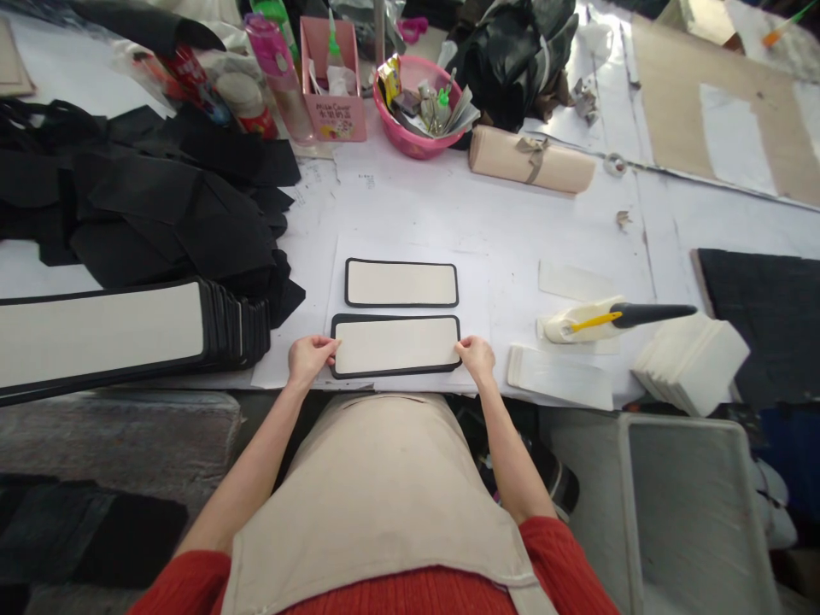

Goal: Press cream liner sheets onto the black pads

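Near the table's front edge lies a cream panel with a black border (pixel 397 346), with black edging showing beneath it. My left hand (pixel 311 359) pinches its left end, fingers closed. At its right end, my right hand (pixel 476 355) grips the border between thumb and fingers. Just behind it a similar black-edged cream panel (pixel 401 284) lies flat, untouched. To the right are a stack of white strips (pixel 560 377) and a white container (pixel 580 321) with a yellow-handled tool and a black-handled tool on it.
A stack of long black-edged panels (pixel 102 329) and a heap of black pieces (pixel 147 188) fill the left side. Behind are a pink box (pixel 334 111), a pink basket (pixel 419 145) and a tied beige roll (pixel 531 160). White blocks (pixel 692 363) stand at right, above a grey bin (pixel 695 512).
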`<state>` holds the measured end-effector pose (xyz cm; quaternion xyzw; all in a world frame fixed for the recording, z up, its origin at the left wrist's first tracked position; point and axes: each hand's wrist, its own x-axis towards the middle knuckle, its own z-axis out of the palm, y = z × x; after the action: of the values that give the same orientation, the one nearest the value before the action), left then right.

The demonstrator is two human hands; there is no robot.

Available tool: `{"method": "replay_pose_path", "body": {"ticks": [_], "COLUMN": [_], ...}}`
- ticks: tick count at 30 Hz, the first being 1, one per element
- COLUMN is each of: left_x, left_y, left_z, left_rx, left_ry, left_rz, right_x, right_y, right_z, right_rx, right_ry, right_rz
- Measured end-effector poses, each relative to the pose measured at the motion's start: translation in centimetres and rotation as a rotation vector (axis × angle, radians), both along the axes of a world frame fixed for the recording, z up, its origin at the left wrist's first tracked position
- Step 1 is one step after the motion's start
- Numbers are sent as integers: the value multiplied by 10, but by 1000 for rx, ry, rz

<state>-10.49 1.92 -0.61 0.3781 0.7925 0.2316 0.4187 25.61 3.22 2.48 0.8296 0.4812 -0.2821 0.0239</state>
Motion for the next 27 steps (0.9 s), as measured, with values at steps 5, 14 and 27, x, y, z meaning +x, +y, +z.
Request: {"method": "replay_pose_path", "body": {"ticks": [5,14,27], "left_x": [1,0,7], "left_y": [-1,-2,-2], "left_z": [0,-3,5], "left_rx": [4,40,49], "left_ry": [17,86,77], "left_rz": [-1,-33,-23], "right_x": [-1,-12,12], "right_y": [0,0,-9], "right_z": [1,4,-8], "right_rx": [-6,-14,120], "right_ry": [-3,-95,140], "right_rz": [-2,39,-27]}}
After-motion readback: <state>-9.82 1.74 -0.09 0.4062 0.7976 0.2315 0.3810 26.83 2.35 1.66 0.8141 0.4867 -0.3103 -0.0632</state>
